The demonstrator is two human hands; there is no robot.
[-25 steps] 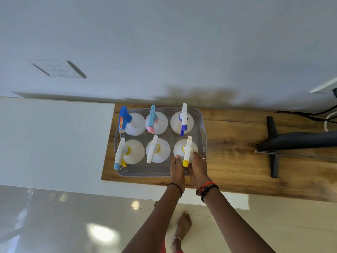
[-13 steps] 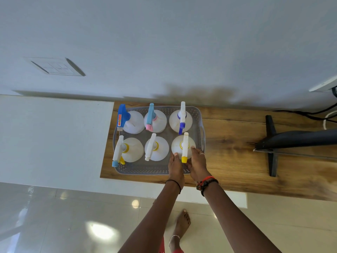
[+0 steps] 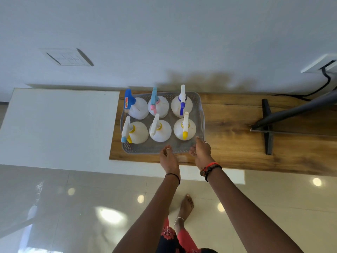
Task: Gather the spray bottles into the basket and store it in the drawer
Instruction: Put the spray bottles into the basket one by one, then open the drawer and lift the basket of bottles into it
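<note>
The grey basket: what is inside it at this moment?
The grey basket holds six white spray bottles standing in two rows of three, such as the yellow-nozzle bottle at the near right. A bare strip of floor shows in front. The floor under the bottles is covered.

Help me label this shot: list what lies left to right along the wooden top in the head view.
White cabinet top → grey basket holding six spray bottles → bare wood → black monitor stand.
</note>
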